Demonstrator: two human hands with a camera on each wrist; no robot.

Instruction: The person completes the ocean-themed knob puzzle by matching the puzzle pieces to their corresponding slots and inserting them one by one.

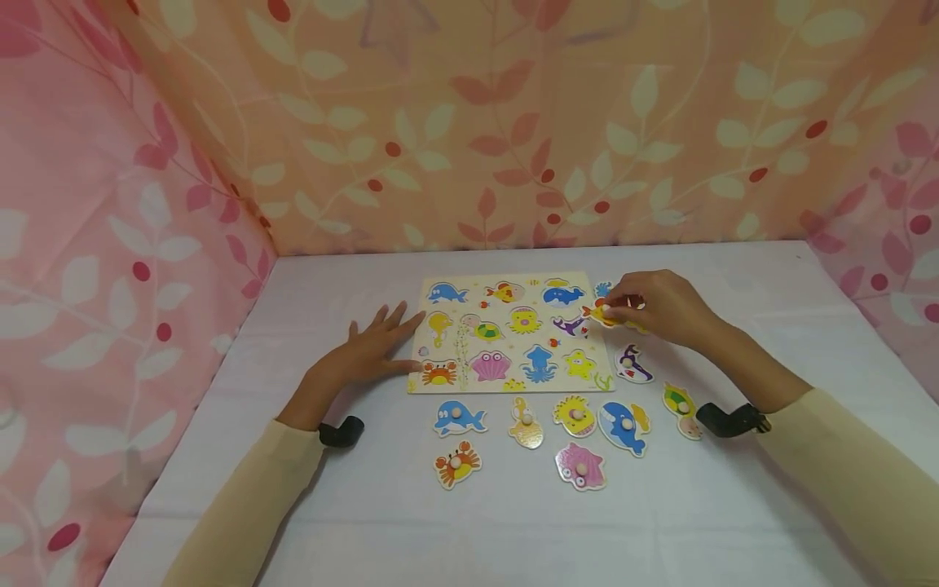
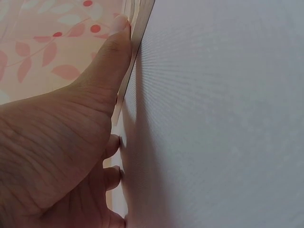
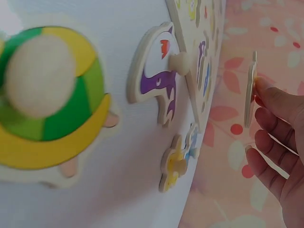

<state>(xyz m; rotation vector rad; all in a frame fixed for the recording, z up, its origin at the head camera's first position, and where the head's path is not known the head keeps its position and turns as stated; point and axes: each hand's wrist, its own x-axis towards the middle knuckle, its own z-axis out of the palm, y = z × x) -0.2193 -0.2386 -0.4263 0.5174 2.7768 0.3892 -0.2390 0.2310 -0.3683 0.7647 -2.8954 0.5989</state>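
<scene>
My right hand (image 1: 663,306) pinches a wooden fish puzzle piece (image 1: 603,315), orange and yellow, lifted over the right edge of the puzzle board (image 1: 513,335). The right wrist view shows this fish piece (image 3: 250,90) edge-on between thumb and fingers, clear of the table. Pale and printed with sea animals, the board lies flat. My left hand (image 1: 374,349) rests at its left side, fingers spread, thumb near the crab picture. In the left wrist view, the left thumb (image 2: 111,57) lies along the board's edge (image 2: 137,38).
Knobbed pieces lie in front of the board: a dolphin (image 1: 458,417), crab (image 1: 456,465), seahorse (image 1: 526,425), octopus (image 1: 575,417), whale (image 1: 622,427) and shell (image 1: 581,467). Right of it are a turtle (image 1: 681,410), purple piece (image 1: 633,364) and blue piece (image 1: 603,289). Patterned cloth (image 1: 469,122) hangs behind.
</scene>
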